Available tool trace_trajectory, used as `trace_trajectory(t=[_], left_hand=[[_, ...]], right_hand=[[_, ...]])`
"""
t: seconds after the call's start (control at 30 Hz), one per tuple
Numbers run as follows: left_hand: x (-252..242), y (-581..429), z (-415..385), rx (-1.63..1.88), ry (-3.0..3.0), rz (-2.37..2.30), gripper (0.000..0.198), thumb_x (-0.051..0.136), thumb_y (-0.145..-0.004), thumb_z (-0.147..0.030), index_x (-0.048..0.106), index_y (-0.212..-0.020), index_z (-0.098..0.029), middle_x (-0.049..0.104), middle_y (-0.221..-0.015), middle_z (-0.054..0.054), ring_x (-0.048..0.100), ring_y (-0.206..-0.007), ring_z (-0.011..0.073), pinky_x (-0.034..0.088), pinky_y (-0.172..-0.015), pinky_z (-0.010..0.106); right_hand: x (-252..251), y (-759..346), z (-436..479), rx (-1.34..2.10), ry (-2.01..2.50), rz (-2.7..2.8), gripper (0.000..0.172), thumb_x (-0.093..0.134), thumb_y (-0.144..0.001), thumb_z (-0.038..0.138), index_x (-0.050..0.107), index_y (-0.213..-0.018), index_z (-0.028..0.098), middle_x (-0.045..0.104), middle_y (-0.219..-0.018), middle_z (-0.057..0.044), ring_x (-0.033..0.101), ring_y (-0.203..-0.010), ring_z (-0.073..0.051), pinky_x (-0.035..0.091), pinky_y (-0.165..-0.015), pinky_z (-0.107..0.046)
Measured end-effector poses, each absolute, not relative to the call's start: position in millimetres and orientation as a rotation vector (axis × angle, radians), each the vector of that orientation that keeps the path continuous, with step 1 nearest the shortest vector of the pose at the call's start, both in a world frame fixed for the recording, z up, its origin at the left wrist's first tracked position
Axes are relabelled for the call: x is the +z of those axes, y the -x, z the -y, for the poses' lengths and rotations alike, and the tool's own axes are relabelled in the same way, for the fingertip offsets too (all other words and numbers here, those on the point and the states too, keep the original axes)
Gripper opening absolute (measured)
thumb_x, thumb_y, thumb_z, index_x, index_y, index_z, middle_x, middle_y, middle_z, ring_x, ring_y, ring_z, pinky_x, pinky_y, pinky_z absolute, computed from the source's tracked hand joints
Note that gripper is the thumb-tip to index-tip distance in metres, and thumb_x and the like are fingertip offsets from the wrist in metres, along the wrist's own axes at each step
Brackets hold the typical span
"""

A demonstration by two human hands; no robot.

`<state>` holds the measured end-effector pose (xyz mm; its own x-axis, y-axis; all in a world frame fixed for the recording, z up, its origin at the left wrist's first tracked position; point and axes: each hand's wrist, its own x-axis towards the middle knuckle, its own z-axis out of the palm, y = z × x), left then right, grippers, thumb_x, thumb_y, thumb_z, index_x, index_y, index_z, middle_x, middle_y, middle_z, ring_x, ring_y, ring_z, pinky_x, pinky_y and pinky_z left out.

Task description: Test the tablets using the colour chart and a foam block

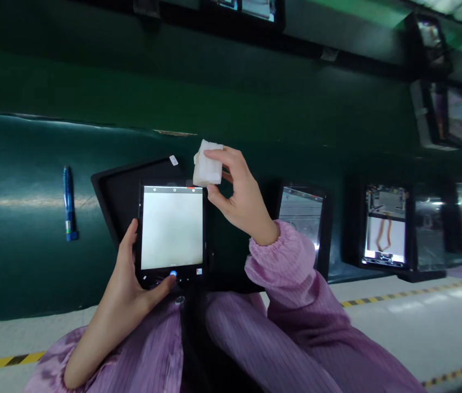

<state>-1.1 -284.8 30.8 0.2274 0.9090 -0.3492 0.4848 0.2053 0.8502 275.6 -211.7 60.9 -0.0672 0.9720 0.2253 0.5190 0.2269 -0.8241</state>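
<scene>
A tablet (172, 229) with a lit, whitish screen stands over the bench edge near my body. My left hand (138, 289) grips its lower left side, with the thumb on the blue round button at the bottom of the screen. Between the thumb and fingers of my right hand (241, 188) is a folded white wad (209, 164), perhaps cloth or paper, by the tablet's upper right corner. Under the tablet and behind it lies a black tray (112, 188), partly covered. A small white tag (173, 160) rests at its upper edge.
A blue pen (67, 204) lies on the green bench (18, 245) at left. To the right are another tablet (302, 218) and a tray (385, 224) with parts showing. More dark devices (439, 114) sit further back. Yellow-black tape (10, 361) marks the floor.
</scene>
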Motion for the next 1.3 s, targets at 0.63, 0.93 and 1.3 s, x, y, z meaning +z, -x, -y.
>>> trace_trajectory(t=[0.63,0.93,1.3], left_hand=[[33,2,284,0.484,-1.362,-1.383,0.117,0.087,-0.077,-0.041,0.012,-0.167,-0.037,0.037,-0.167,0.015,0.052,-0.145,0.0381,0.040,-0.122,0.063],[34,-1,284,0.524,-1.326,-1.358,0.114,0.086,-0.078,-0.037,0.014,-0.167,-0.037,0.045,-0.161,0.014,0.059,-0.138,0.0358,0.047,-0.117,0.060],[34,1,285,0.507,-1.409,-1.399,0.119,0.089,-0.075,-0.044,0.014,-0.167,-0.036,0.027,-0.171,0.015,0.033,-0.156,0.0434,0.042,-0.120,0.063]], right_hand=[[67,-334,236,0.470,2.183,1.532,0.066,0.085,-0.072,0.035,0.051,-0.129,0.025,0.062,-0.121,-0.010,0.056,-0.117,-0.041,0.051,-0.098,-0.068],[69,-287,208,0.596,1.539,1.626,0.073,0.070,-0.097,0.047,0.030,-0.156,0.032,0.035,-0.165,-0.009,0.044,-0.148,-0.036,0.050,-0.116,-0.057],[71,-272,203,0.540,1.539,1.792,0.072,0.061,-0.104,0.050,0.021,-0.162,0.035,0.030,-0.172,-0.004,0.029,-0.159,-0.033,0.035,-0.131,-0.053]])
